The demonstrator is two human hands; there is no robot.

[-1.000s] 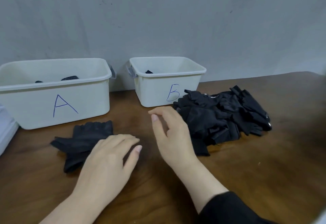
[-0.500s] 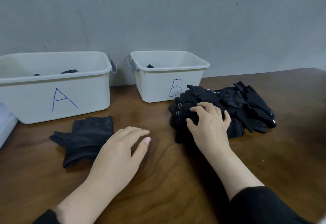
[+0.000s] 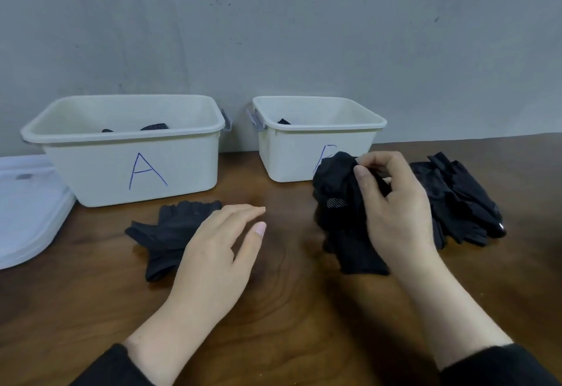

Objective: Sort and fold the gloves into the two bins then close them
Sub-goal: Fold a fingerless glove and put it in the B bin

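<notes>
Two bins stand open; your right hand grips a black glove, hiding bin B's letter. Your left hand rests relaxed, covering part of another glove on the worktop.

Black gloves, white bins lettered in blue, dark brown wood-grain table, grey wall.

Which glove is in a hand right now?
The glove with the mesh patch, pinched up by the right hand before bin B. The flat glove and the pile lie ungripped.
</notes>
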